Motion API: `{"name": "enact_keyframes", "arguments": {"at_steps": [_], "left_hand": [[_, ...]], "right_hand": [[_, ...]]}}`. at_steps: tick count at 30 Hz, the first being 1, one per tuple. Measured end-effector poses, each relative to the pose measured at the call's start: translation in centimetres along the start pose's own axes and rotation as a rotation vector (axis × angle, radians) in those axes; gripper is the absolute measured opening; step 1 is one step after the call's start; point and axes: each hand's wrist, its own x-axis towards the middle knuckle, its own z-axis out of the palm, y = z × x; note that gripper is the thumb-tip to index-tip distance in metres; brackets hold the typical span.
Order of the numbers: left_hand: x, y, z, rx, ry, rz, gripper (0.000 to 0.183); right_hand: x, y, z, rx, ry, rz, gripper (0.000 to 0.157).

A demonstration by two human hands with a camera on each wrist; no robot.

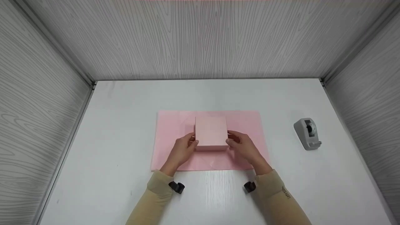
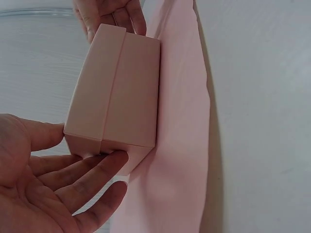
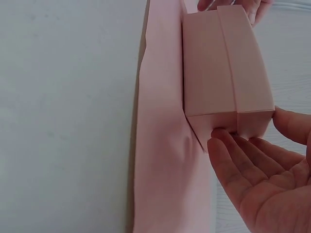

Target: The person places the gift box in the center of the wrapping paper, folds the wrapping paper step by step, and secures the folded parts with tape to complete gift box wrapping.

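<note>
A pale pink lidded box (image 1: 211, 131) sits on a sheet of pink paper (image 1: 168, 125), near its middle. At the box's left side is my left hand (image 1: 182, 150), its thumb at the near corner and its fingers along the side wall. My right hand (image 1: 245, 148) holds the opposite side in the same way. The left wrist view shows the seam of the lid (image 2: 99, 87) along the box's near face, with the left fingers (image 2: 92, 179) against the end. In the right wrist view, the right fingers (image 3: 248, 167) touch the other end of the box.
To the right on the white table (image 1: 125, 103) stands a grey tape dispenser (image 1: 307, 134), apart from the paper. Wood-grain panels (image 1: 200, 40) enclose the table at the back and both sides.
</note>
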Motion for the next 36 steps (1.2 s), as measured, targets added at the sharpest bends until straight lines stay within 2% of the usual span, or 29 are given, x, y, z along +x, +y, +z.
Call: {"name": "enact_keyframes", "arguments": {"at_steps": [7,27,30,33,36], "left_hand": [[0.1,-0.2,0.1,0.010,0.003,-0.007,0.041],[0.1,-0.5,0.1,0.026,0.008,0.024,0.042],[0.2,-0.5,0.1,0.030,0.010,0.024,0.041],[0.2,-0.5,0.1,0.029,0.011,0.013,0.041],[0.2,-0.5,0.2,0.024,0.010,0.002,0.041]], "right_hand": [[0.0,0.1,0.1,-0.022,0.018,0.027,0.049],[0.1,0.1,0.1,0.008,-0.021,0.004,0.054],[-0.5,-1.2,0.1,0.002,-0.033,0.006,0.053],[-0.4,-1.3,0.1,-0.011,-0.033,0.012,0.053],[0.0,-0.2,0.0,-0.014,-0.018,0.007,0.054]]}}
